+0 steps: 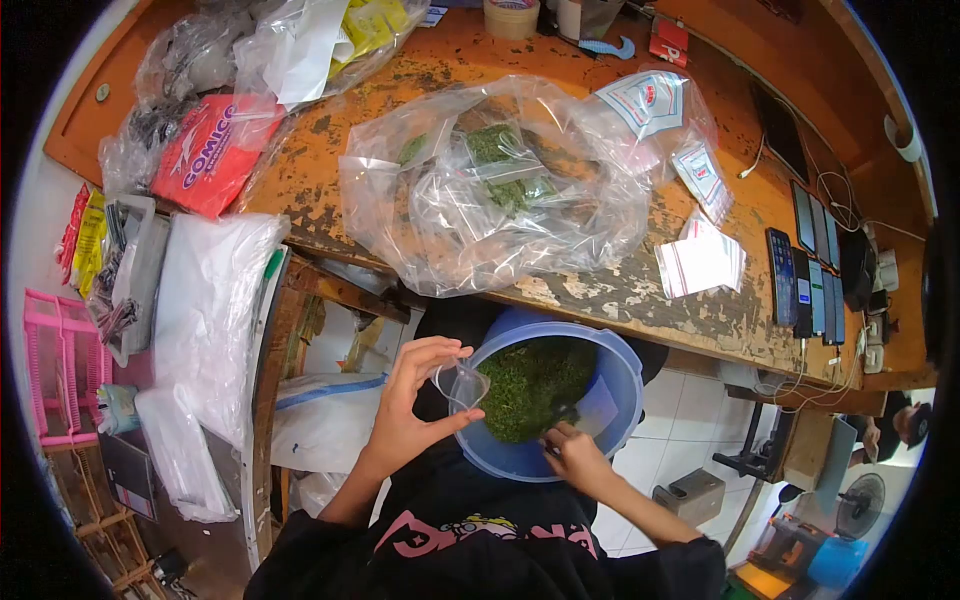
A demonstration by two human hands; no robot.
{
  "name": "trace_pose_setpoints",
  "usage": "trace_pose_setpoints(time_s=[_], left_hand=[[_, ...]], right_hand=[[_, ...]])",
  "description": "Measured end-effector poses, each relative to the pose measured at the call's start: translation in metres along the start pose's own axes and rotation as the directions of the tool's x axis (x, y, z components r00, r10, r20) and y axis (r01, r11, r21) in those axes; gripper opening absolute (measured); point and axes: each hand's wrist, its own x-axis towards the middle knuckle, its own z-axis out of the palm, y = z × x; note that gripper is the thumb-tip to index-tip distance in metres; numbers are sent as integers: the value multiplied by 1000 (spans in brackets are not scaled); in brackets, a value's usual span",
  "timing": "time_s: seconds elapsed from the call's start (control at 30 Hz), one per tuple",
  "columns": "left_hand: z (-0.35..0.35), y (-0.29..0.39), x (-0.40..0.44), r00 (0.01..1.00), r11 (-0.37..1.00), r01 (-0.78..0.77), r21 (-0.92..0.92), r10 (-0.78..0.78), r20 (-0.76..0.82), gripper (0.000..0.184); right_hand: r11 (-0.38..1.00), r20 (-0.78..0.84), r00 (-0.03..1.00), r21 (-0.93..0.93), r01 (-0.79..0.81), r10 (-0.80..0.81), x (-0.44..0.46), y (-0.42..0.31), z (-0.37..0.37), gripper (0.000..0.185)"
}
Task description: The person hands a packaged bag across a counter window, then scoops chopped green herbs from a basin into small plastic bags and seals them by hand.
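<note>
A blue bucket stands at my lap, holding finely chopped green leaves. My left hand pinches a small clear plastic bag at the bucket's left rim, its mouth spread between thumb and fingers. Inside the bucket's near right side, my right hand is closed on a dark spoon, whose end meets the leaves. On the table above lies a large clear plastic bag with small packets of the green leaves in it.
The worn orange table has its front edge just beyond the bucket. Small zip bags and several phones lie on its right. At left are a red bag, plastic sheets and a pink rack. A person is at far right.
</note>
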Motion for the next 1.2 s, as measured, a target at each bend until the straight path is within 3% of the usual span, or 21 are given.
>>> trace_pose_setpoints(time_s=[0.03,0.1,0.13,0.2,0.23,0.27,0.33,0.37,0.43,0.57,0.77,1.2], left_hand=[[0,0,1,1000,1000,7,5,-7,0,72],[3,1,3,1000,1000,14,11,-14,4,73],[6,2,5,1000,1000,2,-10,-2,-14,70],[8,7,8,999,1000,-10,-28,9,-34,67],[7,12,10,1000,992,-12,129,15,-23,67],[6,14,11,1000,959,-15,284,18,-10,67],[6,14,12,999,978,-3,209,11,-37,66],[6,14,12,998,992,2,126,6,-67,66],[6,12,9,996,996,10,88,-2,-85,69],[8,11,5,990,999,33,-15,-35,-137,71],[12,10,2,990,993,59,-99,-71,-125,86],[14,10,5,993,997,10,-75,-19,-118,86]], right_hand=[[1000,2,1000,1,-2,2,1,-3,3,13],[945,-194,973,323,-57,125,3,-5,7,11],[944,-194,973,325,-58,126,5,-4,9,11],[805,-325,885,587,-87,333,9,4,17,17],[803,-324,886,590,-85,332,11,7,20,17],[709,-351,843,703,-51,408,14,9,23,21],[522,-373,757,851,50,536,18,11,29,28],[518,-370,759,854,51,535,19,11,29,28],[361,-375,710,915,180,597,22,11,26,29],[280,-287,744,950,139,604,23,7,39,30],[281,-330,706,941,191,627,24,7,48,29],[267,-353,651,935,232,672,31,4,51,30]])
